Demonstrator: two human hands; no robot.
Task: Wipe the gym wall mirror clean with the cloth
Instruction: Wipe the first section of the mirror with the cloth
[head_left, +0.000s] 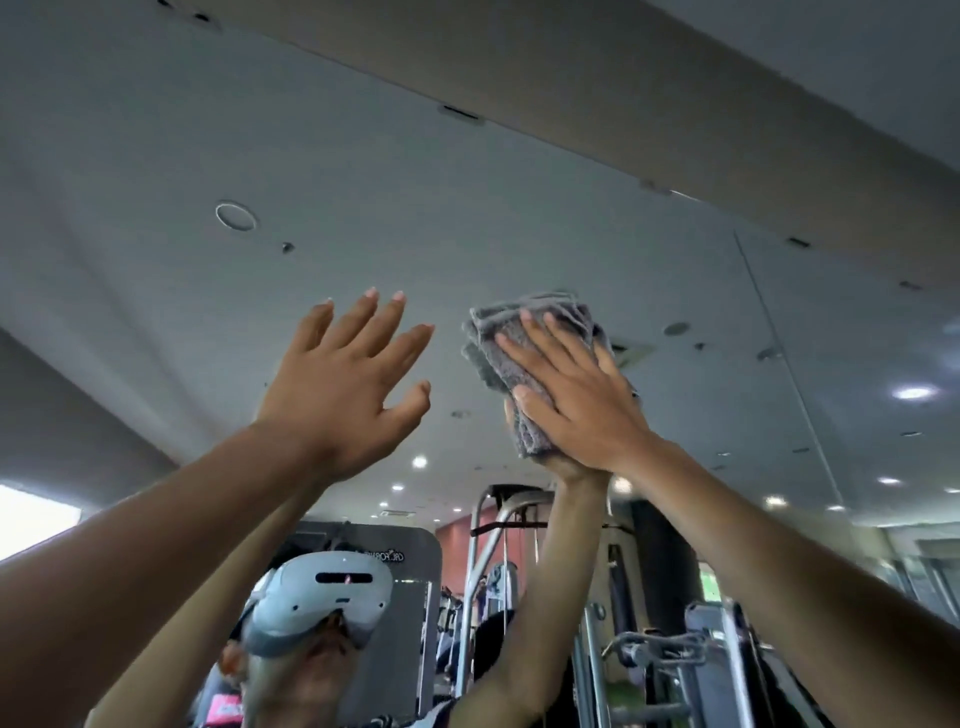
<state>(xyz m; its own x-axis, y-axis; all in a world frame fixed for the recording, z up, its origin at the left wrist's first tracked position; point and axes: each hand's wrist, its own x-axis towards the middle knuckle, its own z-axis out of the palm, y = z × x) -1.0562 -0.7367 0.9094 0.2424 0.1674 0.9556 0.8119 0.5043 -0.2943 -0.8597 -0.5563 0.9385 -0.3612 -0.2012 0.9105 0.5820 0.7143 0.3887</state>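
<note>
1. The left hand (345, 384), centre-left of the frame, is raised with fingers straight and spread. Its grip is fully open and holds nothing. Whether its fingertips touch the glass cannot be told.
2. The grey folded cloth (483, 343) lies flat on the mirror (363, 182) at frame centre, its long axis running bottom to top and leaning slightly left.
3. The right hand (582, 405) presses the cloth with flat, straight fingers, its grip uncurled.
4. The hand covers the cloth's right part. Both forearms are cut off at the lower edges. The reflected gym machines (649, 623) at the bottom are blurred.
</note>
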